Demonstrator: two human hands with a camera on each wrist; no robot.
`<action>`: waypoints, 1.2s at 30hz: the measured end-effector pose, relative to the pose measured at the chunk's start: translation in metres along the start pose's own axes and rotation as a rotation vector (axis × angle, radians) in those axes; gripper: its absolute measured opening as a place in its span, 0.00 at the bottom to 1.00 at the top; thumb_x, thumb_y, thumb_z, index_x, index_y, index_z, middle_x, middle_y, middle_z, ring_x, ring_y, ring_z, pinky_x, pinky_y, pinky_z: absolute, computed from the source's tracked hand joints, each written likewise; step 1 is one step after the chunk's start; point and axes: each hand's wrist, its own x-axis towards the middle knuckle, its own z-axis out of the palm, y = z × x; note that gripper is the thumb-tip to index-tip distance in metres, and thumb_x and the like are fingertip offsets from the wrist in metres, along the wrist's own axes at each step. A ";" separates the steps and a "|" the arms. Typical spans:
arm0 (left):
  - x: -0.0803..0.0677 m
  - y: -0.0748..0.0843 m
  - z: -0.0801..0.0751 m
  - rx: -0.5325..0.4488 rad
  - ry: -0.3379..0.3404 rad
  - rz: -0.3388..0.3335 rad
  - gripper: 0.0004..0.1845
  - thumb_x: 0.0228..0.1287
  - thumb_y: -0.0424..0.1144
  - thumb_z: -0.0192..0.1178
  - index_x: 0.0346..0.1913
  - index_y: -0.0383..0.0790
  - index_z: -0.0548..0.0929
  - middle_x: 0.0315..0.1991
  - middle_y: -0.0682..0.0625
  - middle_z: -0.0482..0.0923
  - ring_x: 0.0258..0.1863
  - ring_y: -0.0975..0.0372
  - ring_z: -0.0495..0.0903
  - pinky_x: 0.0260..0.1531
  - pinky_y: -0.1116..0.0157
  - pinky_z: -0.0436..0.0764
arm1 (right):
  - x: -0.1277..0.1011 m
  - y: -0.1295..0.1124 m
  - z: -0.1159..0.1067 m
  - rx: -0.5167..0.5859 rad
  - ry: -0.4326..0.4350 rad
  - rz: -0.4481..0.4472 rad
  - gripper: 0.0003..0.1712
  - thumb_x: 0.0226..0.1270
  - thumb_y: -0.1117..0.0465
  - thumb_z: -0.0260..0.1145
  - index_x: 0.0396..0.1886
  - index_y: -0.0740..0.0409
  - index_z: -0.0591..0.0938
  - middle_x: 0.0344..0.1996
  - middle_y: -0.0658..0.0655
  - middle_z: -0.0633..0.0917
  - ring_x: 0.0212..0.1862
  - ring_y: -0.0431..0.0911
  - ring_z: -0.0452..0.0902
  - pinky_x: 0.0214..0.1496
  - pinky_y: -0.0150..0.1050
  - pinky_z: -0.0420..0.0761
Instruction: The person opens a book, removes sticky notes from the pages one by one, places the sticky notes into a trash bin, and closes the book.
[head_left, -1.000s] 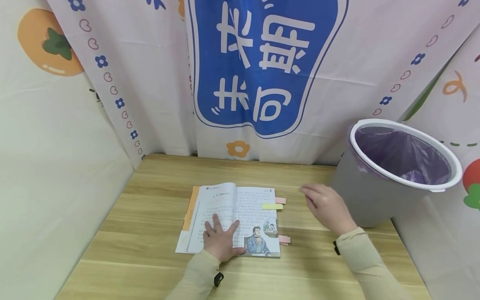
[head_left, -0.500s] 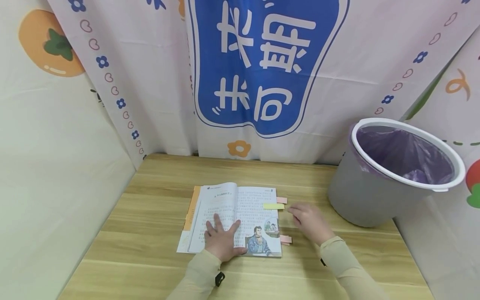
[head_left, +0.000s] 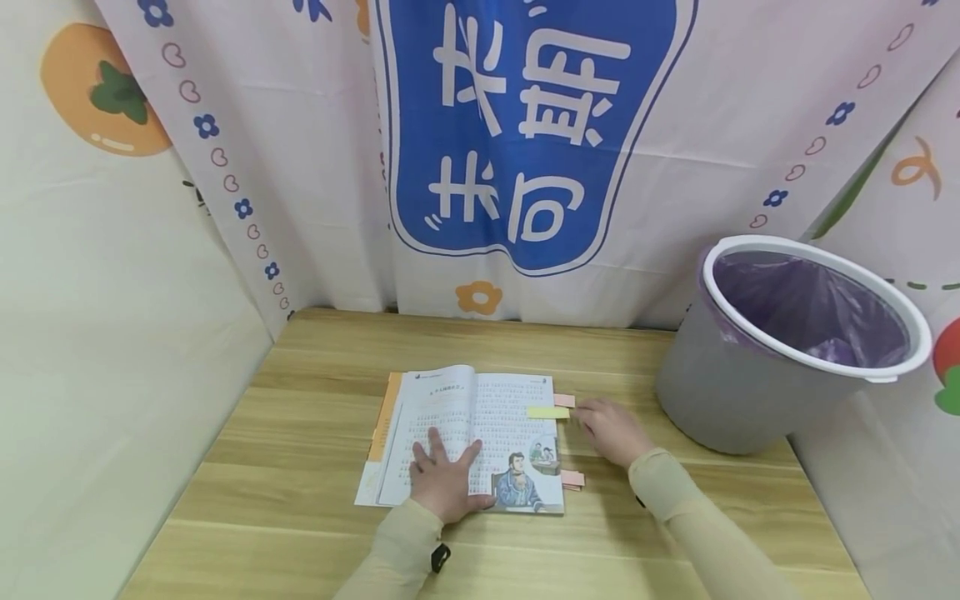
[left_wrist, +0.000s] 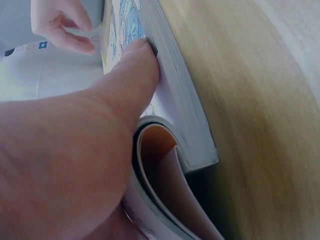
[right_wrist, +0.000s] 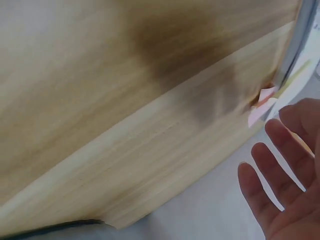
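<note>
An open book (head_left: 517, 392) with printed text and a drawing of a person in blue lies on the table. My left hand (head_left: 441, 483) presses its pages flat with spread fingers, the thumb near the lower edge in the left wrist view. A yellow sticky tab (head_left: 549, 412) lies on the right page and juts past its edge. A pink tab (head_left: 564, 401) sticks out just above it, and more pink tabs (head_left: 573, 478) lower down. My right hand (head_left: 611, 429) has its fingertips right beside the yellow tab's end; in the right wrist view its fingers (right_wrist: 270, 165) are loosely bent.
A grey trash bin (head_left: 720, 375) with a white rim and purple liner stands at the table's right side. The wooden table (head_left: 300, 433) extends around the book. Printed cloth (head_left: 330, 208) hangs behind and at both sides.
My right hand has moved left and down from beside the bin to the tabs at the book's right edge. The left hand and the book stay in place.
</note>
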 end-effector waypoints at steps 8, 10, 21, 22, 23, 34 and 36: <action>0.000 0.000 0.001 0.008 0.009 0.011 0.50 0.48 0.70 0.67 0.74 0.56 0.66 0.71 0.17 0.41 0.65 0.20 0.49 0.59 0.31 0.63 | 0.015 0.002 0.000 -0.039 -0.091 -0.012 0.15 0.64 0.69 0.69 0.51 0.60 0.86 0.49 0.59 0.85 0.51 0.54 0.81 0.55 0.49 0.80; 0.000 -0.001 0.001 0.007 0.009 0.011 0.50 0.48 0.70 0.67 0.74 0.56 0.66 0.71 0.17 0.41 0.65 0.20 0.49 0.59 0.31 0.63 | 0.018 0.001 0.001 -0.068 -0.111 -0.026 0.16 0.64 0.68 0.69 0.52 0.58 0.86 0.50 0.57 0.85 0.53 0.53 0.80 0.56 0.47 0.80; 0.000 -0.001 0.003 0.004 0.008 0.012 0.49 0.48 0.70 0.67 0.74 0.56 0.66 0.71 0.18 0.42 0.65 0.20 0.49 0.59 0.31 0.63 | 0.026 -0.009 0.018 -0.195 -0.149 -0.106 0.21 0.68 0.68 0.65 0.59 0.52 0.82 0.53 0.57 0.82 0.56 0.56 0.77 0.58 0.53 0.78; 0.001 -0.001 0.004 0.006 0.009 0.010 0.50 0.48 0.70 0.67 0.74 0.56 0.66 0.71 0.18 0.42 0.65 0.20 0.49 0.59 0.31 0.63 | 0.026 -0.010 0.019 -0.199 -0.143 -0.109 0.21 0.69 0.68 0.64 0.60 0.52 0.82 0.53 0.58 0.83 0.56 0.55 0.77 0.57 0.52 0.78; 0.001 -0.001 0.005 0.005 0.011 0.011 0.50 0.48 0.70 0.67 0.74 0.56 0.66 0.71 0.18 0.42 0.65 0.19 0.49 0.58 0.30 0.63 | 0.026 -0.010 0.020 -0.206 -0.136 -0.113 0.21 0.70 0.68 0.63 0.60 0.51 0.82 0.52 0.58 0.83 0.55 0.55 0.78 0.57 0.52 0.79; 0.004 -0.004 0.009 0.001 0.008 0.000 0.50 0.48 0.70 0.67 0.75 0.56 0.65 0.71 0.18 0.41 0.65 0.19 0.47 0.59 0.30 0.62 | 0.033 -0.012 0.025 -0.300 -0.069 -0.170 0.17 0.66 0.67 0.67 0.54 0.50 0.84 0.45 0.56 0.84 0.48 0.53 0.81 0.50 0.48 0.82; 0.003 -0.003 0.007 0.001 0.008 -0.001 0.50 0.48 0.70 0.67 0.74 0.56 0.66 0.71 0.18 0.41 0.65 0.19 0.47 0.59 0.30 0.62 | 0.034 -0.014 0.023 -0.303 -0.064 -0.176 0.18 0.66 0.67 0.67 0.53 0.49 0.85 0.44 0.56 0.85 0.47 0.53 0.81 0.49 0.48 0.82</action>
